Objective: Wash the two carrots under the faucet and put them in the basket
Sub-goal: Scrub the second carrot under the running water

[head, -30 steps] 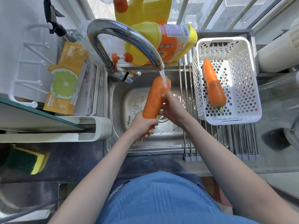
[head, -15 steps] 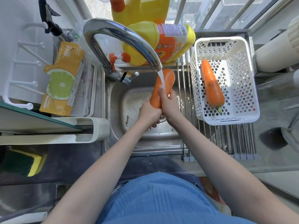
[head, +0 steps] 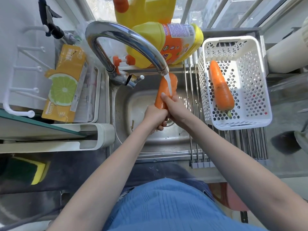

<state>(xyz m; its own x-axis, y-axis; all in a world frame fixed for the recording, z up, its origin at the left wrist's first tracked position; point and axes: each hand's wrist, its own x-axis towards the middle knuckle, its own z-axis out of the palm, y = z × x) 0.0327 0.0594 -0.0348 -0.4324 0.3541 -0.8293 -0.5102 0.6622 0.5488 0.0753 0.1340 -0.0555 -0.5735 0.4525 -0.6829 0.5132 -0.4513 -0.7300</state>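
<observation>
Water runs from the chrome faucet (head: 133,42) onto a carrot (head: 164,88) held over the steel sink (head: 150,139). My left hand (head: 155,116) grips the carrot's lower end. Just above it, my right hand (head: 174,105) wraps the carrot's middle, fingers curled round it in the stream. A second carrot (head: 220,88) lies inside the white perforated basket (head: 250,124), which stands on the roll-up rack to the right of the sink.
Two yellow detergent bottles (head: 166,42) stand behind the faucet. A lime-printed orange box (head: 65,84) lies in a tray left of the sink. A yellow-green sponge (head: 25,170) sits at the near left. The steel drying rack (head: 246,144) spans the sink's right side.
Both hands have slid up and closer together on the carrot, and the carrot's top has moved right, under the spout. The basket carrot has not moved.
</observation>
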